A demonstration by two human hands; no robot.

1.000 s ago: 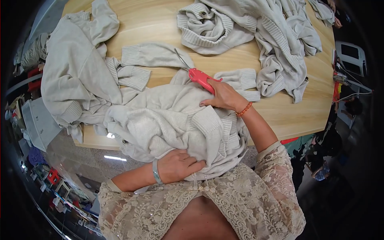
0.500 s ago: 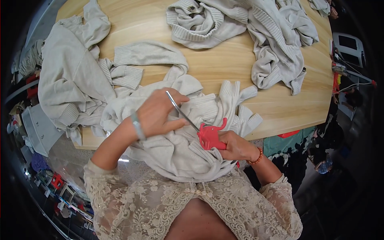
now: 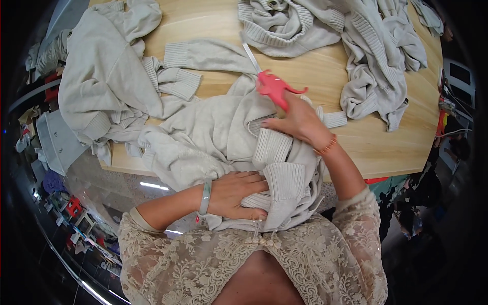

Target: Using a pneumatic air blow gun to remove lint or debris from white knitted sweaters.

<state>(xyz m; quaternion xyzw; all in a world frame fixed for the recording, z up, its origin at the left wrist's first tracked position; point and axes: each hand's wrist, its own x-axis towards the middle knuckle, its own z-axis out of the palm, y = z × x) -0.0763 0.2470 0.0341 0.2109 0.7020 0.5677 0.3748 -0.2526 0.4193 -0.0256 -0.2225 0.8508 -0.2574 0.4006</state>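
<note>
Pale knit sweater (image 3: 203,127) lies bunched at the near edge of the wooden table (image 3: 376,147), its near folds hanging past the edge against the wearer's lace top (image 3: 193,254). Weight on that overhang could drag it off if the hold slackens. Left hand (image 3: 234,195) rests on the near folds, fingers spread flat, not clenched; a slick fold could slip from under them. Ribbed bands (image 3: 284,180) crowd its fingertips; layers could be confused there. Right hand (image 3: 300,119) grasps a red-handled tool (image 3: 274,87), thumb near the knit; some fingers are hidden. The metal end points far, close to an outstretched sleeve (image 3: 213,53); contact cannot be told. A careless swing could snag yarn, or nick the left hand if brought near. Left, another sweater (image 3: 101,76) lies against the pile; a tug could pull both. Far right, more knitwear (image 3: 366,56), well clear.
</note>
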